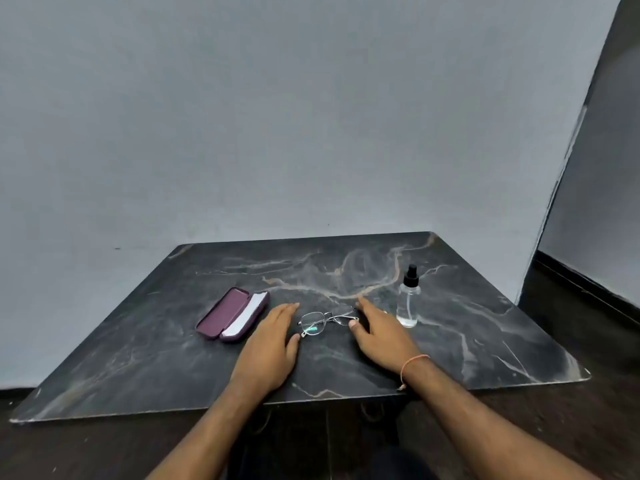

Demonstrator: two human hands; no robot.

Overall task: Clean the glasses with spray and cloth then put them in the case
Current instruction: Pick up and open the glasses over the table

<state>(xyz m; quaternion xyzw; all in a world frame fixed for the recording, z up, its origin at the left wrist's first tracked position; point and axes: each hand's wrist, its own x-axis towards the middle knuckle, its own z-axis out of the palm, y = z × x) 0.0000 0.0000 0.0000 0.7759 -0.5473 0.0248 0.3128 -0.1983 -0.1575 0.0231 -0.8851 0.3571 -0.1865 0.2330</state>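
Both hands flat with straight fingers, left hand (268, 344) and right hand (381, 332) flanking glasses (325, 322), open case (232, 315) left

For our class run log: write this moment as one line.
left hand open beside glasses | right hand open | case open | spray bottle untouched

Grey wall (311, 116), seemingly marble table (467, 323)
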